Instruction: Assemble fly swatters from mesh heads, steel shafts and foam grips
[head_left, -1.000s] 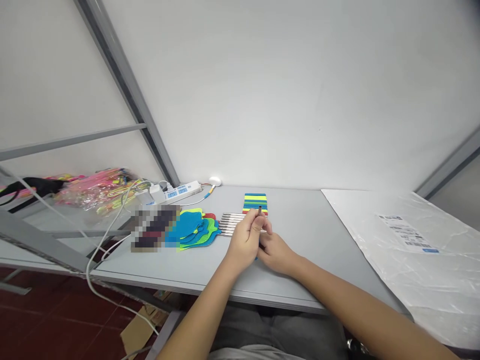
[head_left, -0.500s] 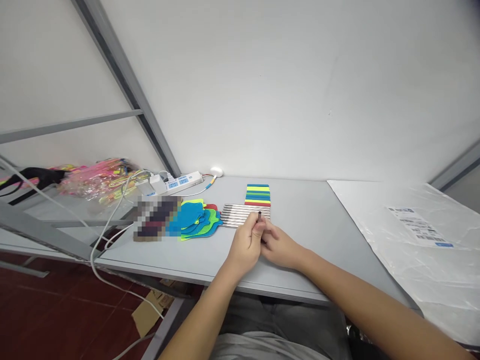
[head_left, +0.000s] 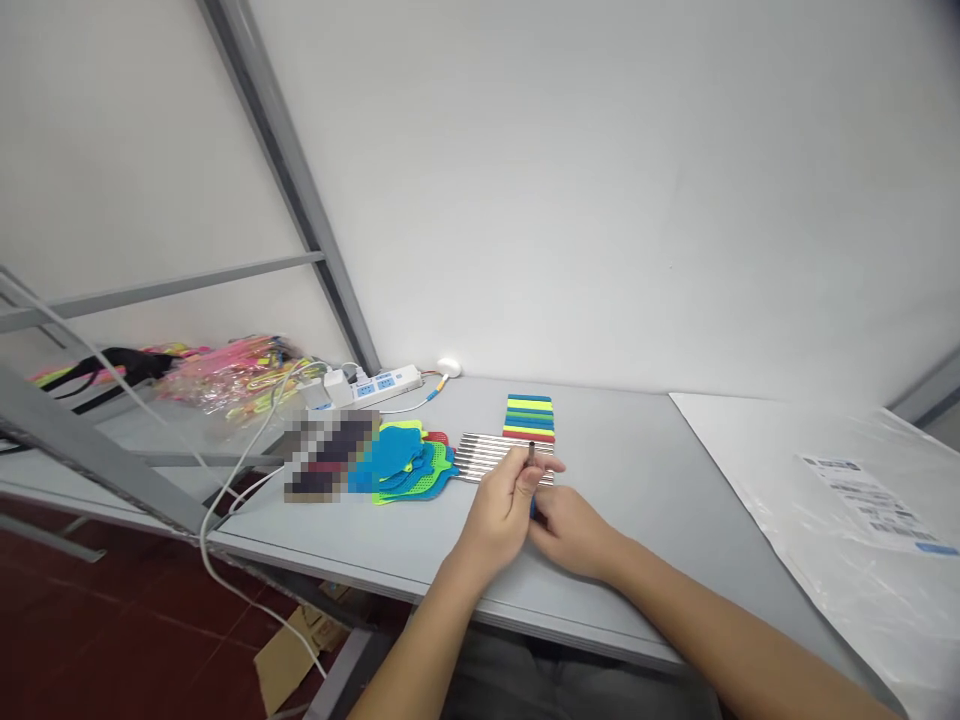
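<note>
My left hand (head_left: 504,508) is closed around a thin metal rod (head_left: 531,452) whose dark end sticks up above my fingers. My right hand (head_left: 571,528) is closed right beside it, pinching a small blue piece (head_left: 533,510) at the rod's lower end. Both hands rest on the grey table (head_left: 645,480). Just beyond them lies a row of several metal rods (head_left: 487,456). Behind the rods sits a stack of coloured strips (head_left: 529,417). Blue and green mesh swatter heads (head_left: 403,464) lie to the left.
A white power strip (head_left: 373,384) with cables sits at the table's far left corner. A large clear plastic sheet with a label (head_left: 840,500) covers the right side. Pink and yellow packaged items (head_left: 225,372) lie on a lower shelf at left, behind grey frame bars.
The view has shifted slightly right and down. My hands stay together on the rod, with my right hand a little lower beside the left.
</note>
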